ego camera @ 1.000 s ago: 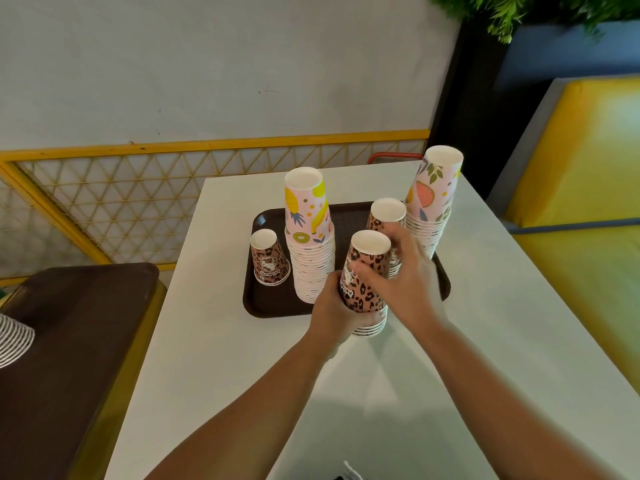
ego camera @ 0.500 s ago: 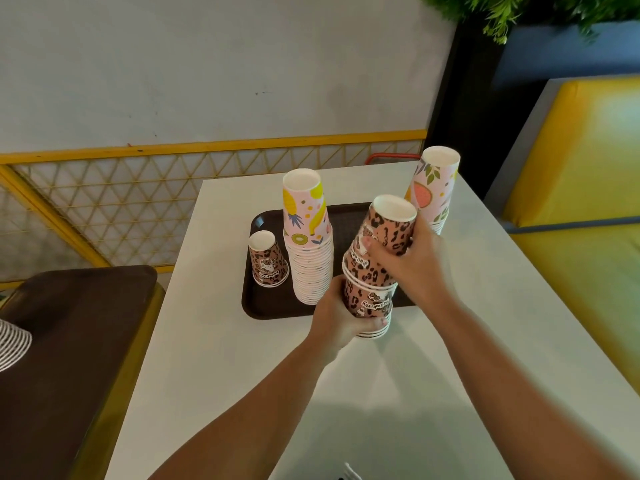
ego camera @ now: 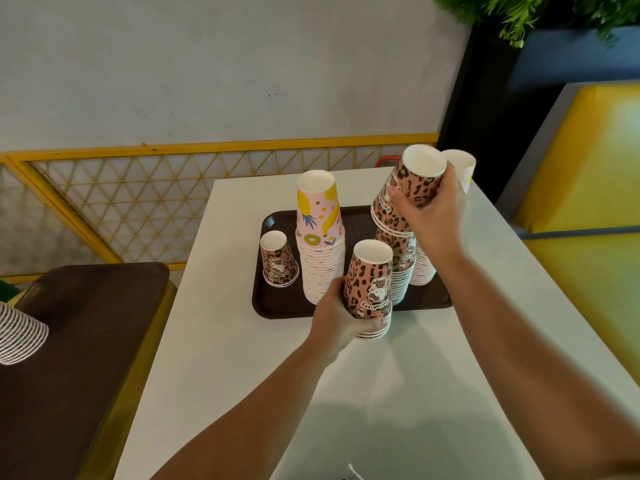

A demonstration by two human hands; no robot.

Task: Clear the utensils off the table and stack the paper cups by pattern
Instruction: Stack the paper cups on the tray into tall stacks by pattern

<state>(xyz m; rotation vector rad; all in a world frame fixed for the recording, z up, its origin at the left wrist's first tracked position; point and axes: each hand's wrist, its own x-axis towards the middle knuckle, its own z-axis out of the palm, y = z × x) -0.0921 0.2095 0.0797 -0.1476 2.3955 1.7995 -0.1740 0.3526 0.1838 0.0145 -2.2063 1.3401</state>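
**Cup sorting under way; leopard stacks not yet merged**

Head view. A white table (ego camera: pixel 242 393) runs up the middle of the frame, with a brown tray (ego camera: pixel 277 306) at its centre. On the tray, at left, a short leopard-print stack (ego camera: pixel 278 259) is seen upside down; beside it stands a tall fruit-print stack (ego camera: pixel 320 237), also upside down. At the right of the tray a further leopard-print stack (ego camera: pixel 401 268) is standing, and behind it a second fruit-print stack (ego camera: pixel 424 271) is partly hidden by the right arm.

The left hand (ego camera: pixel 341 318) is curled round a small leopard-print pile (ego camera: pixel 370 289) at the near edge of the tray; whether the pile rests on the tray rim or the table cannot be told. The right hand (ego camera: pixel 429 209) is wrapped round a lifted bunch of leopard cups (ego camera: pixel 412 192), tilted and held above the right-hand leopard stack.

Progress, as judged: sorting appears well advanced, since each visible stack holds one pattern only. Four separate leopard groups remain to be joined, and two fruit stacks likewise. No utensils are seen on the table, apart from an unclear white item at the bottom edge.

At lower left a second brown tray (ego camera: pixel 86 341) sits on a yellow surface, with a striped stack (ego camera: pixel 17 334) at the frame edge.
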